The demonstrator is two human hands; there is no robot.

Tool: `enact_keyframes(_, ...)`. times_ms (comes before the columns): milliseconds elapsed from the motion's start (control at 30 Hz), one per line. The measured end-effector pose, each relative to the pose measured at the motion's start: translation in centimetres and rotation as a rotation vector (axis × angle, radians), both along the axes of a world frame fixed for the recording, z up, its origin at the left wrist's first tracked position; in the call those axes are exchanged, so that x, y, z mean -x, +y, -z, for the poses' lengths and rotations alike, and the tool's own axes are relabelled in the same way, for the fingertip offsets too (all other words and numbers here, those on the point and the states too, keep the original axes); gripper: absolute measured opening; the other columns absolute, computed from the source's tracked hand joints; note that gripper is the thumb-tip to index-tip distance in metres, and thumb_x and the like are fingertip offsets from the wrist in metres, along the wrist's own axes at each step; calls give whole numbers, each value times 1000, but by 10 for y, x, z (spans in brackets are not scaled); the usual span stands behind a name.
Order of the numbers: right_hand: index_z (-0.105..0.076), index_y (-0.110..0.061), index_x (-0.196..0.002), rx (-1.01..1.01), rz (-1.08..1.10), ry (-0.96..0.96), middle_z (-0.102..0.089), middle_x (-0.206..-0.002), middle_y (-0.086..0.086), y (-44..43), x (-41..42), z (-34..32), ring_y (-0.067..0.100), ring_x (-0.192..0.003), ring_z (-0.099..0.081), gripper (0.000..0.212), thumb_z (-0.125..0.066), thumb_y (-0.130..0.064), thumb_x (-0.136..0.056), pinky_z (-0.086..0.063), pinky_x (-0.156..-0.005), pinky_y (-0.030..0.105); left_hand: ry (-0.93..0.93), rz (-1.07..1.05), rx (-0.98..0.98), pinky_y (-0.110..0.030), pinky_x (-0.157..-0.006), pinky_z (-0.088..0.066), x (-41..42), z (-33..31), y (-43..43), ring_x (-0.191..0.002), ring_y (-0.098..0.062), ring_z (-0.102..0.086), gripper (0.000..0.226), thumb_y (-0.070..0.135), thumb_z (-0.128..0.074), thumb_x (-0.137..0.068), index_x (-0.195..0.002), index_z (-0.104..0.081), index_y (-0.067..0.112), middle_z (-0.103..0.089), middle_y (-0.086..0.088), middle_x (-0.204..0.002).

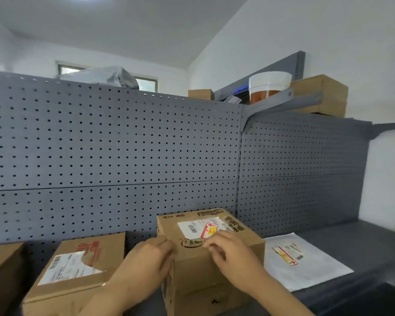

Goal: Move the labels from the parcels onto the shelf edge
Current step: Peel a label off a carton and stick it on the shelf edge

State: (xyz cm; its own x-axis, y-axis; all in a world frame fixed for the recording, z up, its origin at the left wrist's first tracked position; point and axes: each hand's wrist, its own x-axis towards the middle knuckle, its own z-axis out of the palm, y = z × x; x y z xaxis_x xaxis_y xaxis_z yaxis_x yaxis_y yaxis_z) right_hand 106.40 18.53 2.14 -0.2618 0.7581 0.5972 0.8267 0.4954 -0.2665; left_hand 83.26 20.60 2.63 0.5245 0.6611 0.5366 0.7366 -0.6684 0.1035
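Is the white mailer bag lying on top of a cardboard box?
No, the white mailer bag lies flat on the grey shelf, beside the cardboard box.

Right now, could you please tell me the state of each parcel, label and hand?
Middle box: closed, upright.
Red sticker: stuck on its top.
Left box: closed, label on.
White mailer: flat, sticker on.
Left hand: grips middle box's edge.
Right hand: fingertips at red sticker; grip unclear.

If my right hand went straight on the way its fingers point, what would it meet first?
Probably the red-and-yellow sticker on the white shipping label atop the brown cardboard box; the fingers of the right hand lie just short of it.
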Motion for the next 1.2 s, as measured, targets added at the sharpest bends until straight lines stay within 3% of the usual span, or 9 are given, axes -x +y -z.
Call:
enact_keyframes(167,-59,-28,-114,48,-80,-270,-55,-113,-10,68,-53,-32,9,-108,-40,28,-40,-16,-97,-40,-91,28,-79,-114,-10,-20,-79,-42,-38,-14,27,-91,-3,-52,17,30,-43,-94,-103,-57,33,-58,16,-104)
enact_keyframes(367,-46,-26,-134,249,-214,-456,-45,-137,-6,119,-70,-43,14,-123,-33,42,-41,-8,-96,-32,-104,34,-93,-213,11,-23,-78,-45,-65,-12,45,-90,-4,-54,17,27,-46,-93,-104,-59,32,-58,16,-103)
enact_keyframes(500,-46,-31,-133,394,-284,-529,-40,-140,-5,140,-64,-37,17,-126,-35,50,-42,-2,-92,-36,-104,41,-50,-246,32,-12,-68,-38,-64,-12,57,-86,-3,-54,18,27,-45,-93,-103,-60,31,-58,16,-102)
enact_keyframes(600,-50,-29,-129,471,-333,-543,-43,-131,-5,154,-59,-42,16,-118,-40,43,-44,-6,-93,-38,-102,37,-41,-266,43,-10,-69,-39,-58,-19,68,-87,-1,-53,19,27,-43,-94,-105,-59,31,-57,17,-103)
enact_keyframes(700,-52,-28,-126,511,-362,-574,-45,-124,-5,164,-56,-53,15,-112,-44,36,-49,-15,-93,-39,-98,34,-33,-268,67,-20,-76,-45,-56,-24,79,-88,-3,-53,20,27,-43,-94,-105,-60,30,-57,16,-102)
enact_keyframes(767,-55,-28,-122,528,-373,-590,-47,-119,-6,169,-55,-57,13,-110,-46,31,-56,-21,-91,-39,-94,30,-30,-255,81,-15,-74,-43,-57,-24,87,-87,0,-52,21,27,-43,-95,-106,-60,29,-58,16,-104)
enact_keyframes(900,-62,-32,-107,655,-378,-491,-57,-108,-6,180,-56,-60,15,-100,-55,26,-69,-35,-82,-47,-89,34,-5,-229,106,-13,-71,-40,-64,-25,102,-90,-1,-52,21,29,-42,-95,-107,-60,30,-58,14,-108)
enact_keyframes(1033,-64,-28,-106,770,-380,-395,-60,-99,-10,186,-56,-60,5,-84,-53,30,-73,-35,-79,-45,-76,22,-7,-219,135,-21,-77,-47,-69,-24,111,-89,-1,-52,20,32,-43,-95,-105,-60,33,-58,16,-105)
enact_keyframes(1200,-56,-35,-95,767,-331,-305,-55,-103,-13,187,-61,-57,9,-99,-53,28,-76,-36,-75,-47,-92,32,17,-206,148,-26,-80,-49,-68,-22,115,-90,-1,-52,19,33,-43,-94,-104,-59,33,-58,15,-105)
